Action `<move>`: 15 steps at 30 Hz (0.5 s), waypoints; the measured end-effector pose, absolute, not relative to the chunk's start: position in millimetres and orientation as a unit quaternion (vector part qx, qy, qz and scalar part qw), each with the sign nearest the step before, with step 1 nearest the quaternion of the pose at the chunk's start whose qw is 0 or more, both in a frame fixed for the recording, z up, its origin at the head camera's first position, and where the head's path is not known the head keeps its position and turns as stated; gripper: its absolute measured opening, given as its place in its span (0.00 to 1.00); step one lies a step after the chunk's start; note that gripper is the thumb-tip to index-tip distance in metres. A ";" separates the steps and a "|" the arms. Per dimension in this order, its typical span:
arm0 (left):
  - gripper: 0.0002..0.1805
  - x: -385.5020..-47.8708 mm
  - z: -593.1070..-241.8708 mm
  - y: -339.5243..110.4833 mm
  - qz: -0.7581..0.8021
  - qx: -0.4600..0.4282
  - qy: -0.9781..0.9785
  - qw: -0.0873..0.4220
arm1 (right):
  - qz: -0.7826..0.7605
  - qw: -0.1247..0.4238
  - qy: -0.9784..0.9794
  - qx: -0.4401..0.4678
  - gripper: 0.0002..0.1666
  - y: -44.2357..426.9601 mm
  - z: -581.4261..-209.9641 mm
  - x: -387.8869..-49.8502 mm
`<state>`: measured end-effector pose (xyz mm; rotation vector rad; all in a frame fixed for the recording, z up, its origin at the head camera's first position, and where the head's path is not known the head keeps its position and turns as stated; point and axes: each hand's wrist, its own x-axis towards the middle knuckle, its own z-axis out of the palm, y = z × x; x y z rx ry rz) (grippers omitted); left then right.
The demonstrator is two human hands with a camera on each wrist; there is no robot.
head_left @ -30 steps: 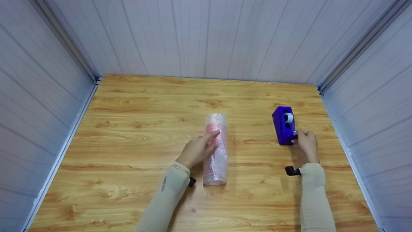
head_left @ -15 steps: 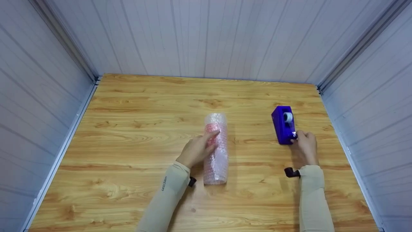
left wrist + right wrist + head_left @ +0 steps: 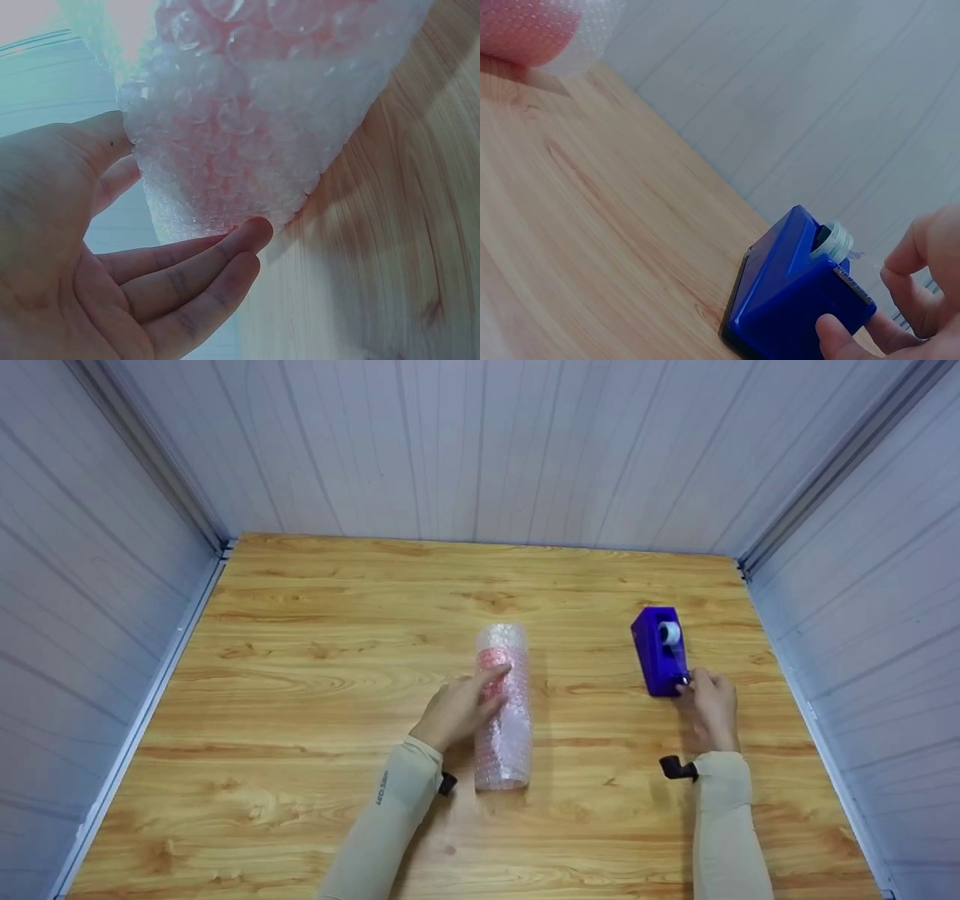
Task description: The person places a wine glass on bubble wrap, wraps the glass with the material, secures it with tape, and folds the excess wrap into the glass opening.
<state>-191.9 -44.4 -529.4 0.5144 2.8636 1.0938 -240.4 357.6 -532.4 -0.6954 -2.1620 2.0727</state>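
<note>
In the head view a bubble-wrapped roll, pinkish inside, lies lengthwise on the wooden table. My left hand holds it from the left side, a finger and the thumb on its top. The left wrist view shows the fingers along the underside of the bubble wrap. On the right stands a blue tape dispenser with a roll of clear tape. My right hand is at its front end by the toothed cutter, pinching the end of the clear tape; other fingers touch the dispenser's front.
The wooden table is bounded by a pale panelled wall at the back and further walls at left and right. A stretch of bare wood lies between the roll and the dispenser.
My right hand has shifted slightly toward me at the dispenser's cutter, and the tape strip's glint has changed. My left hand and the bubble-wrapped roll stay in place.
</note>
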 end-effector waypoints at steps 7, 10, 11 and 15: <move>0.29 -191.8 -529.3 -44.6 0.353 0.162 0.921 0.019 | 0.681 0.018 -0.693 -0.237 0.13 359.3 -533.9 -235.6; 0.28 -191.7 -528.6 -44.8 0.353 0.162 0.921 0.017 | 0.672 0.008 -0.703 -0.232 0.15 360.0 -534.7 -234.7; 0.28 -191.7 -528.2 -44.7 0.353 0.163 0.921 0.015 | 0.672 0.006 -0.704 -0.230 0.16 360.2 -535.1 -234.7; 0.28 -191.8 -527.2 -44.4 0.351 0.166 0.922 0.009 | 0.678 0.004 -0.698 -0.231 0.15 361.1 -535.8 -235.3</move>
